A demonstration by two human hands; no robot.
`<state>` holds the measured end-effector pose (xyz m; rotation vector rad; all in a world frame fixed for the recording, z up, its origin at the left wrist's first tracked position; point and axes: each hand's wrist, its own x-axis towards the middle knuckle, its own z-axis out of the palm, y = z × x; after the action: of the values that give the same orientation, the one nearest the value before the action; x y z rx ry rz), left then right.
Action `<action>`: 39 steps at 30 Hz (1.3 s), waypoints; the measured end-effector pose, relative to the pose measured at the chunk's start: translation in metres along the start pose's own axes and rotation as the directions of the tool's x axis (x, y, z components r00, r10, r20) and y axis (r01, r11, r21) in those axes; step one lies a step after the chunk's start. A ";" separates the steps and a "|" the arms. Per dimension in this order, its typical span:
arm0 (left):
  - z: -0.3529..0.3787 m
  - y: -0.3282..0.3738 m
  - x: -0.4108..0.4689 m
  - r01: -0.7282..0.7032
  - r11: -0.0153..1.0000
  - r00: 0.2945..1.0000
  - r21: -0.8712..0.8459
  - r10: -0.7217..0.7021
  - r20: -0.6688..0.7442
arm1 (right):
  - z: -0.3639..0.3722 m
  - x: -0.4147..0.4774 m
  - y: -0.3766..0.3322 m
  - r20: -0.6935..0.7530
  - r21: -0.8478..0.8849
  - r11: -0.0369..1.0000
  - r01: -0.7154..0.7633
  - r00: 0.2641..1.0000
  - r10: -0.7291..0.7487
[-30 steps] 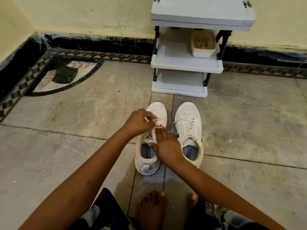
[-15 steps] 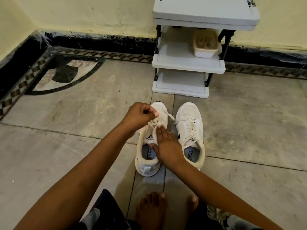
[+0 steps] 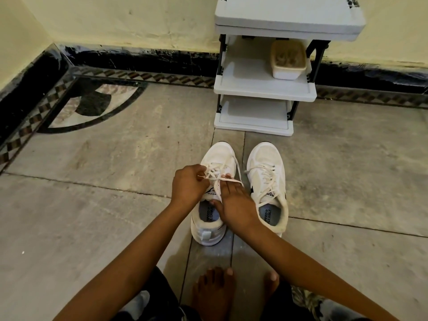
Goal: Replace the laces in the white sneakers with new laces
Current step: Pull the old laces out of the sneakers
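Two white sneakers stand side by side on the floor, toes pointing away from me. My left hand [image 3: 188, 185] pinches the white lace [image 3: 214, 173] of the left sneaker [image 3: 218, 156] over its eyelets, and a strand runs taut to the right across the tongue. My right hand [image 3: 235, 203] lies flat on that shoe's tongue with its fingers straight, pressing it down. The right sneaker [image 3: 266, 179] is laced, with its lace ends lying loose.
A small white shelf rack [image 3: 264, 89] stands against the wall just beyond the shoes, with a lidded tub [image 3: 288, 59] on its middle shelf. My bare feet [image 3: 214, 295] rest on the stone floor below the shoes.
My left hand has come back down to the eyelets after lifting the lace up and left. My right hand has stayed flat on the tongue.
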<state>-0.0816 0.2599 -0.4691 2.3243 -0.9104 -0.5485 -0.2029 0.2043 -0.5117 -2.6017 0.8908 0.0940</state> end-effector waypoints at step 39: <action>-0.036 0.046 0.019 -0.052 0.889 0.998 -0.456 0.030 -0.054 | -0.004 0.000 -0.004 0.070 0.017 1.000 -0.005 0.998 0.004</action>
<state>-0.0702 0.2320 -0.4156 1.8778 -0.7136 -0.6143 -0.2012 0.2055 -0.5070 -2.5640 0.8689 0.1774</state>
